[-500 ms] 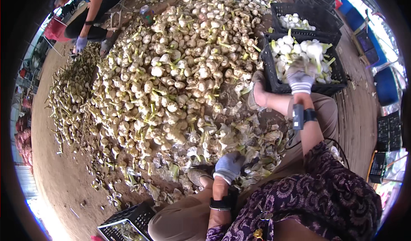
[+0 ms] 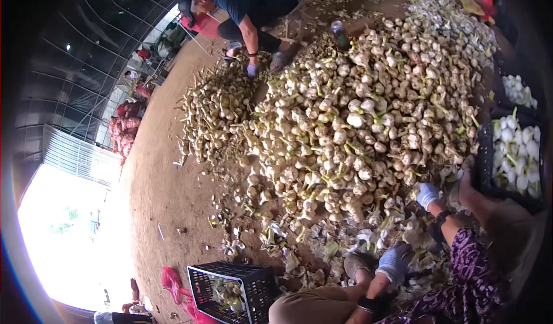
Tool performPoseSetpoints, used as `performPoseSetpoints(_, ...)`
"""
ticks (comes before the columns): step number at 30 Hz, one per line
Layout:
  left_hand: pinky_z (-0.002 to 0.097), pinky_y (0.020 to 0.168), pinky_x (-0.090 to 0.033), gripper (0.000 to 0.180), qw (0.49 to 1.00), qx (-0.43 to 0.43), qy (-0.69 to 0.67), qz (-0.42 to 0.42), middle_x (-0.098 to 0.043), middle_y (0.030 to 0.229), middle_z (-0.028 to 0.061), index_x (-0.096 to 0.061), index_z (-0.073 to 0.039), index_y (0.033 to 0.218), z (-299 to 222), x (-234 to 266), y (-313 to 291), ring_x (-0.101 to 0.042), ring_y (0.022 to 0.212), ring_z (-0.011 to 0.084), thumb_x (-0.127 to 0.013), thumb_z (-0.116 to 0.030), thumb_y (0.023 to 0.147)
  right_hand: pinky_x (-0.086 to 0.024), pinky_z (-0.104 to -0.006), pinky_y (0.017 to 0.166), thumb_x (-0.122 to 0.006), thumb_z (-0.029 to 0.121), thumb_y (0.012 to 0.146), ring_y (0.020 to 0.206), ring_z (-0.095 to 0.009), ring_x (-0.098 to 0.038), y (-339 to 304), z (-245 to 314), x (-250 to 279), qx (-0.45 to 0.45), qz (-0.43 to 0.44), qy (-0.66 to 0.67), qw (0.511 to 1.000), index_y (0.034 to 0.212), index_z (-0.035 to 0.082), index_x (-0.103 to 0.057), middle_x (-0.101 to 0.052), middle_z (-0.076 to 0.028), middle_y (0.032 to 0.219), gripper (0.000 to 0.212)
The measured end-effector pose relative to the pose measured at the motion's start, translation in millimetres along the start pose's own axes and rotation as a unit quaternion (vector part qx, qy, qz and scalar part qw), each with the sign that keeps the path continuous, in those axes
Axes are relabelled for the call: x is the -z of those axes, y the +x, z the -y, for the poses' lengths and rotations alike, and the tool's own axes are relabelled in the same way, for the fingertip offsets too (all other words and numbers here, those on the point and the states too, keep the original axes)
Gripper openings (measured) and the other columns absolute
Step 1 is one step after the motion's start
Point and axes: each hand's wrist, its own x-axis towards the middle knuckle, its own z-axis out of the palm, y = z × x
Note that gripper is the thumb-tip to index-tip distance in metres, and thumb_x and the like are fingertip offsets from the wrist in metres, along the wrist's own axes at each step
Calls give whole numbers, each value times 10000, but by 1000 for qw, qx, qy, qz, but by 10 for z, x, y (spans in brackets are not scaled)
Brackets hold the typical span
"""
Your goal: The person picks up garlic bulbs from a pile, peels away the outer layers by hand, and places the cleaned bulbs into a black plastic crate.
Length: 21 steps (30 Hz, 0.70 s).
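Observation:
My left hand (image 2: 394, 263), in a pale striped glove, is low over the peelings beside my foot. Its fingers are curled, and whatever they hold is hidden. My right hand (image 2: 427, 195), gloved alike, reaches to the near right edge of a large heap of garlic bulbs (image 2: 345, 128). Its fingertips blur into the bulbs and husks there, so its grip does not show. Loose garlic skins (image 2: 340, 237) lie between the heap and my legs. Clean white garlic bulbs (image 2: 518, 151) fill a black crate (image 2: 488, 168) to the right of my right leg.
Behind that crate is another with white bulbs (image 2: 518, 91). A black basket (image 2: 259, 283) with trimmings stands at the lower middle. Across the heap, a person (image 2: 247, 13) bends over a smaller garlic pile (image 2: 216, 102). A dark jar (image 2: 340, 35) stands at the heap's back edge.
My view has swung left, shifting the scene rightward. My right hand has left the crate of white bulbs and come to the heap's near edge. My left hand stays low over the skins.

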Motion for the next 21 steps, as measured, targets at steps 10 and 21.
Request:
performPoseSetpoints(10, 289, 790, -453, 620, 944, -23, -162, -288, -529, 1076, 90, -372, 9, 1243, 123, 9, 199, -527, 972, 163, -695, -95, 723, -480, -304, 671, -657, 78, 687, 738, -153, -589, -751, 407, 260, 100, 113, 452, 879, 951, -3, -612, -642, -87, 819, 280)
performPoseSetpoints(21, 274, 836, -458, 505, 811, -165, -513, -227, -517, 1116, 94, -385, 14, 1194, -232, 83, 44, -533, 977, 165, -629, 38, 753, -460, -261, 804, -641, 8, 724, 869, -127, -565, -1605, 1141, 1144, 97, 124, 627, 763, 975, 10, -605, -611, -46, 965, 253)
